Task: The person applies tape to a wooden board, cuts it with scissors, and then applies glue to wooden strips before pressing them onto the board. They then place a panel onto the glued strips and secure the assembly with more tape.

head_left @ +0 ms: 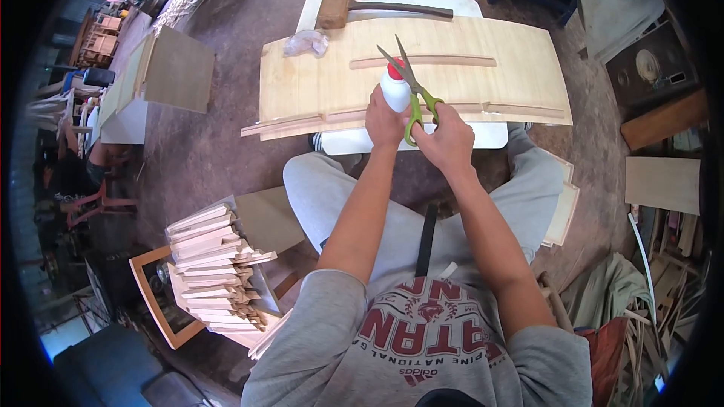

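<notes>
Grey shirt (320, 332); right hand (450, 138) closed round open, green-handled scissors (412, 84), left hand (384, 119) round red-capped white bottle (394, 95)

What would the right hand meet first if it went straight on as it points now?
Probably the white bottle in the left hand: the right hand points forward and leftward, its green-handled scissors crossing the red cap in view, though depth is unclear.

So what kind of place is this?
It looks like a small woodworking shop. There is a big stack of cut wood strips, a mallet lying by the pale wooden panel, and more loose wood pieces on the right side.
</notes>
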{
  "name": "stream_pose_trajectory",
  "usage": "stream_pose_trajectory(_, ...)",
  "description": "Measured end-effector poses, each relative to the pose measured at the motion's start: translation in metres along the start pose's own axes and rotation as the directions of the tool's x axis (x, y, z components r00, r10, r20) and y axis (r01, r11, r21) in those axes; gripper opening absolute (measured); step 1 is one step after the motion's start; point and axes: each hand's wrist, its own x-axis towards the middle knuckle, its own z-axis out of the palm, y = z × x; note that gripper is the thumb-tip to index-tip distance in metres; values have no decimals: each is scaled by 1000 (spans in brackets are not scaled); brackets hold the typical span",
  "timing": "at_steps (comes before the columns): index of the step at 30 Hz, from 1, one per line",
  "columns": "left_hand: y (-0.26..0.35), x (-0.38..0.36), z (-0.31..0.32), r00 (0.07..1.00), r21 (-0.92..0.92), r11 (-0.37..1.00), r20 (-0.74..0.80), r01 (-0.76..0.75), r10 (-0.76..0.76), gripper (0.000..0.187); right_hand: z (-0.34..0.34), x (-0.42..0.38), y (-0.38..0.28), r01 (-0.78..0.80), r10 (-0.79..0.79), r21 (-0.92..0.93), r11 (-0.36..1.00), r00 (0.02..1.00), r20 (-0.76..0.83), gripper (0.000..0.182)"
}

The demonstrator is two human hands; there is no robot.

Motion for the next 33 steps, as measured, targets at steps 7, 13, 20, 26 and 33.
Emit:
stream_pose_trajectory(7, -1, -1, -1, 999, 13, 999, -18, -34, 34, 76, 5, 3, -5, -29, 30, -23, 999, 999, 29, 54)
stream_pose_trajectory(13, -2, -1, 1, 999, 6, 999, -18, -43, 43, 75, 4, 4, -4, -30, 31, -35, 999, 999, 32, 53)
stream_pose_trajectory(20, 1, -1, 0, 999, 25, 999, -19, -37, 38, 76, 5, 5, -1, 10, -10, -49, 999, 1000, 4, 51)
stream_pose_trajectory(26, -5, 0, 2, 998, 21, 998, 1, -61, 61, 79, 1, 7, -3, -3, 5, -62, 998, 999, 39, 54)
stream_pose_trajectory(33, 0, 0, -2, 999, 7, 999, 31, -36, 35, 81, -3, 8, -2, -72, 70, 18, 997, 993, 98, 50)
